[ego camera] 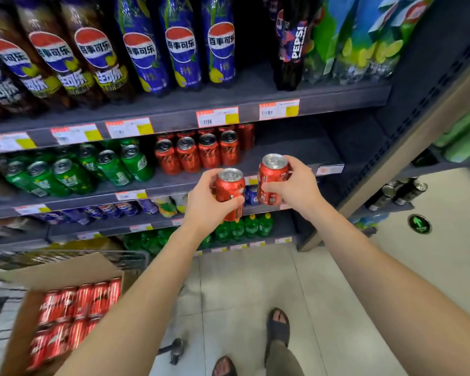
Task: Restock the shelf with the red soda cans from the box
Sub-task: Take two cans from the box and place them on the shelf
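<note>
Box (pixel 17 335): cut off by left and bottom edges, one corner hidden behind left forearm (pixel 136 308); boxed cans (pixel 76 308) blurred.
Price tags (pixel 217 117): print unreadable.
Top-shelf bottles (pixel 183 44): caps cut off.
Rear shelf cans (pixel 246 134): mostly hidden behind front row (pixel 198 154).
Left foot (pixel 224 366): cut off by bottom edge.

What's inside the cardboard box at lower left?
Red soda cans packed side by side fill the visible part of the box. The left forearm covers its lower right part, and anything beneath the top cans is hidden.
</note>
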The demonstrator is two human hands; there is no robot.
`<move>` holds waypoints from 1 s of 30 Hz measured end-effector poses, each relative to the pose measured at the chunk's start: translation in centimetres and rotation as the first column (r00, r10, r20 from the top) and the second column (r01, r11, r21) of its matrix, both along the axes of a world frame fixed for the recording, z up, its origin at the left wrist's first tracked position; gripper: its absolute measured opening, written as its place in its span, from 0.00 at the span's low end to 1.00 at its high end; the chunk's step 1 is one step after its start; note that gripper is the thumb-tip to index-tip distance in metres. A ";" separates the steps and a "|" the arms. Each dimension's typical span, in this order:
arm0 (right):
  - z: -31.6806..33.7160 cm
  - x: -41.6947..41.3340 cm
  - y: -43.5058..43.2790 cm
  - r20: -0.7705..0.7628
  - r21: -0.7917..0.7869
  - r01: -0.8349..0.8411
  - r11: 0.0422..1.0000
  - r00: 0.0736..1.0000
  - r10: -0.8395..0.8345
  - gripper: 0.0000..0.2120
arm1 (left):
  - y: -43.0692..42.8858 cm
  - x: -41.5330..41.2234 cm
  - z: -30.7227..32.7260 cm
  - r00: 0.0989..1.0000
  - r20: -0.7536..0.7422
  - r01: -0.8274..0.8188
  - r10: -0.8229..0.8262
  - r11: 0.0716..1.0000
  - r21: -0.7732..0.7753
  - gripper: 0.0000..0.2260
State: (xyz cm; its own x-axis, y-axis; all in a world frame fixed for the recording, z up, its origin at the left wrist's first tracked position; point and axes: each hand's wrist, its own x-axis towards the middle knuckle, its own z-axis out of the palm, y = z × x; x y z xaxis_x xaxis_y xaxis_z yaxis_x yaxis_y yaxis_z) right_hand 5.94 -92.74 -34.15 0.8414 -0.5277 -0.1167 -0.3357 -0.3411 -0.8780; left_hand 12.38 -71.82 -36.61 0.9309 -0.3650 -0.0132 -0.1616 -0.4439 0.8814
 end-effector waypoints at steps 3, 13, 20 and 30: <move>-1.2 2.6 -2.8 0.010 -0.011 -0.041 0.999 0.999 0.041 0.36 | -2.6 1.4 -1.3 0.999 0.003 -0.047 0.047 0.999 -0.017 0.31; -7.8 10.0 -10.4 0.247 -0.057 -0.123 0.991 0.960 0.133 0.31 | -9.7 6.9 -9.9 0.976 0.170 -0.102 0.133 0.978 -0.183 0.30; -13.8 13.1 -12.2 0.473 -0.103 -0.137 0.985 0.864 0.170 0.32 | -11.7 8.7 -14.8 0.921 0.373 -0.025 0.114 0.971 -0.236 0.25; -17.2 17.4 -14.5 0.549 -0.184 -0.111 0.977 0.813 0.195 0.31 | -11.6 6.5 -18.2 0.848 0.511 0.049 0.139 0.940 -0.337 0.24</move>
State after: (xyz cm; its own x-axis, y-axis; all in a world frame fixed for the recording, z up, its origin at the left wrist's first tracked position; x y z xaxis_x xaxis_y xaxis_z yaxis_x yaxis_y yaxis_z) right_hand 23.38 -107.24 -51.38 0.8090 -0.3614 0.4636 0.2671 -0.4766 -0.8375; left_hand 18.92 -83.41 -54.86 0.7785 -0.2183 0.5885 -0.6239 -0.1659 0.7637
